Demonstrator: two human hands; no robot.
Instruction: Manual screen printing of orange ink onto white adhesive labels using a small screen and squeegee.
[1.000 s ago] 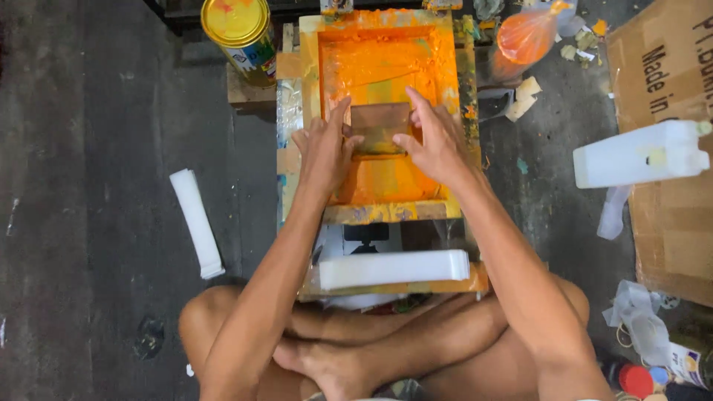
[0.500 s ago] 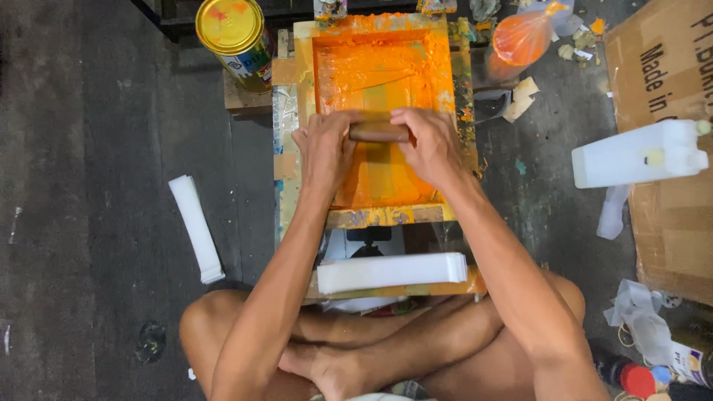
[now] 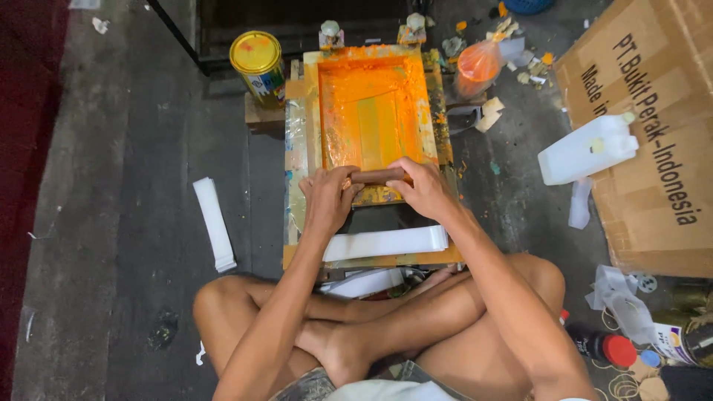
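Gripping the brown squeegee (image 3: 377, 176) at both ends, left hand (image 3: 327, 199) and right hand (image 3: 423, 189) clamp it crosswise at the near edge of the orange-inked screen frame (image 3: 312, 111), equally near

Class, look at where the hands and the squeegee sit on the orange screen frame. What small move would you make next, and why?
Probably lift the squeegee clear: both hands, left hand and right hand, grip it at the near edge of the screen frame.

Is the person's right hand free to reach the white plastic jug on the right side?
Probably not now: the right hand and the left hand both grip the brown squeegee. The floor towards the white jug looks open.
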